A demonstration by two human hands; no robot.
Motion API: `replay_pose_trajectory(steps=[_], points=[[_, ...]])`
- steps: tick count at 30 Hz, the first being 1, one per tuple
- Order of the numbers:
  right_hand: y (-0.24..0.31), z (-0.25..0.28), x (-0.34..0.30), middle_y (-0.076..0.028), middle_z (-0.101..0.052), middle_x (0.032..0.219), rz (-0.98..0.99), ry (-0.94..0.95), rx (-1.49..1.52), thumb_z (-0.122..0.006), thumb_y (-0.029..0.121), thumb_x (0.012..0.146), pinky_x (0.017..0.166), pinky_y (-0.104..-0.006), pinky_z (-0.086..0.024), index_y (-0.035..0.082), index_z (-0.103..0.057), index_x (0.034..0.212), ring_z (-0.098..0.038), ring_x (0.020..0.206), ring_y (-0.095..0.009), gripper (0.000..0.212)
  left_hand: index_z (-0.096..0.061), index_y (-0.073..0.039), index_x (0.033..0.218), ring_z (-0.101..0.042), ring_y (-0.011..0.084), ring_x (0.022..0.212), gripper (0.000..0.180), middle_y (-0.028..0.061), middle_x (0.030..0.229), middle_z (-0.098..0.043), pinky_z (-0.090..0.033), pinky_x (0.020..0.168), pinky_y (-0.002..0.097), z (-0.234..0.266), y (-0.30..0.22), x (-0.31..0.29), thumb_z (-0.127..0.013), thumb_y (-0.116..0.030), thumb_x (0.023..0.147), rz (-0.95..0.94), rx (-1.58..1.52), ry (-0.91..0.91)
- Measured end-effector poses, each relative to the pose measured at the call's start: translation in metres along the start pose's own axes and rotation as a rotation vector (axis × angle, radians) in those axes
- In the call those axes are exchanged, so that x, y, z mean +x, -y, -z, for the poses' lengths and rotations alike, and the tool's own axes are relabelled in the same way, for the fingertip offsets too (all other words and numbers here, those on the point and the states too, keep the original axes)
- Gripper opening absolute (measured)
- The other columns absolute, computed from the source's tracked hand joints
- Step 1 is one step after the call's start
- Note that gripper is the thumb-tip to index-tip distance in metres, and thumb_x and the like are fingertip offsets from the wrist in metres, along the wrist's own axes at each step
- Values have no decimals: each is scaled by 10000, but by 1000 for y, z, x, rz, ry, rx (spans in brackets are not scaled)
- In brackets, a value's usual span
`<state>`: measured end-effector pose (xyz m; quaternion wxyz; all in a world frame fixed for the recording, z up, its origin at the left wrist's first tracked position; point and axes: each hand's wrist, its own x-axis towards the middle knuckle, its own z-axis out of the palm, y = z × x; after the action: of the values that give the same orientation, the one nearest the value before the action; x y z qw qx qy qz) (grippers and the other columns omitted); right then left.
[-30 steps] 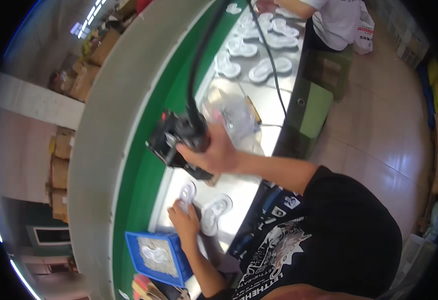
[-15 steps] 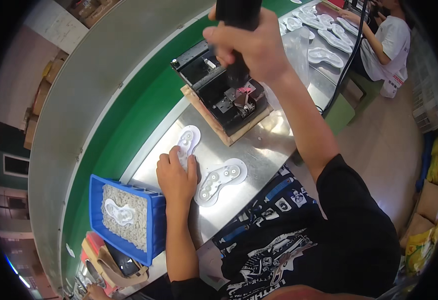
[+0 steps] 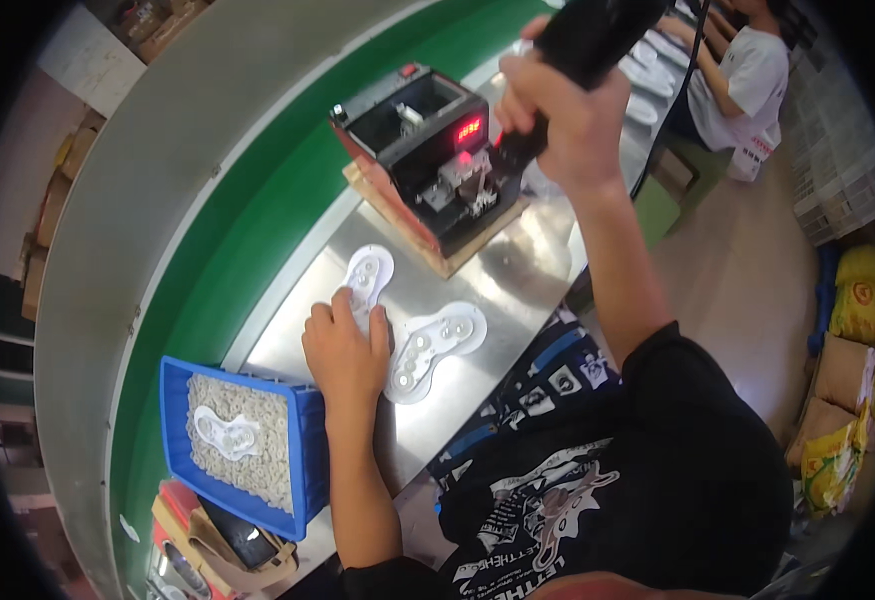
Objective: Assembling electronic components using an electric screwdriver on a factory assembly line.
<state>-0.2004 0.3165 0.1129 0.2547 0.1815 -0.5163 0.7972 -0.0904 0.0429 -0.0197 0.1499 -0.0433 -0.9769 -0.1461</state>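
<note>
My right hand (image 3: 580, 125) is wrapped round a thick black electric screwdriver (image 3: 598, 42), raised at the right side of a black box-shaped screw feeder (image 3: 398, 130) with a lit red display. The tool's tip is hidden or blurred near my fingers. Lower down, my left hand (image 3: 346, 345) lies over the near end of a white figure-eight plastic shell (image 3: 371, 268), thumb on one side and fingers on the other, pressing it to the metal bench. Beside it on the right lies a second, similar shell (image 3: 438, 350) with round posts and holes; nothing touches it.
A blue bin (image 3: 300, 450) full of small pale rings stands left of my left forearm, with a white shell (image 3: 226, 432) on top. Behind it sits a cardboard holder with a phone (image 3: 243, 535). At the far right a co-worker (image 3: 743, 85) sits by more white shells (image 3: 648, 75).
My right hand and the screwdriver have moved right, off the front of the screw feeder, whose red display now shows. My left hand stays on the shell. The whole view has shifted slightly.
</note>
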Motion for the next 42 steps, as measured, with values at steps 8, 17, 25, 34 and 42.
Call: replay_pose_trajectory(steps=[8, 17, 25, 34, 42], points=[[-16, -3, 2, -52, -544, 649, -58, -41, 66, -680, -44, 864, 465, -329, -473, -22, -557, 1090, -514, 445, -144, 258, -648, -39, 1192, -596, 402, 907, 417, 198, 982, -618, -462, 803, 494, -3, 3, 7, -735, -294, 874, 33, -67, -10], [-13, 0, 5, -52, -537, 620, -106, -42, 70, -691, -20, 868, 473, -325, -475, -15, -562, 1088, -520, 447, -149, 255, -641, -17, 1203, -598, 397, 912, 440, 203, 989, -618, -464, 803, 490, -3, 8, 7, -737, -298, 879, 9, -104, 8], [-19, 4, 6, -49, -531, 614, -85, -25, 76, -696, -17, 863, 473, -328, -478, -7, -564, 1080, -525, 451, -150, 254, -635, -13, 1211, -596, 396, 909, 436, 206, 995, -613, -465, 798, 489, -2, 5, 7, -720, -305, 899, -5, -86, 19], [-20, 3, 1, -45, -524, 616, -106, -42, 98, -680, -36, 867, 470, -324, -474, 8, -561, 1068, -516, 447, -149, 237, -635, -15, 1215, -602, 399, 899, 436, 210, 975, -608, -470, 788, 493, 2, 3, 7, -714, -313, 906, -3, -78, 36], [-8, -13, 10, -37, -506, 625, -78, -80, 91, -676, -15, 868, 487, -333, -466, 13, -564, 1073, -507, 459, -148, 234, -638, -22, 1206, -606, 408, 896, 427, 212, 967, -613, -476, 785, 498, 5, 6, 7, -723, -304, 897, -15, -79, 17]])
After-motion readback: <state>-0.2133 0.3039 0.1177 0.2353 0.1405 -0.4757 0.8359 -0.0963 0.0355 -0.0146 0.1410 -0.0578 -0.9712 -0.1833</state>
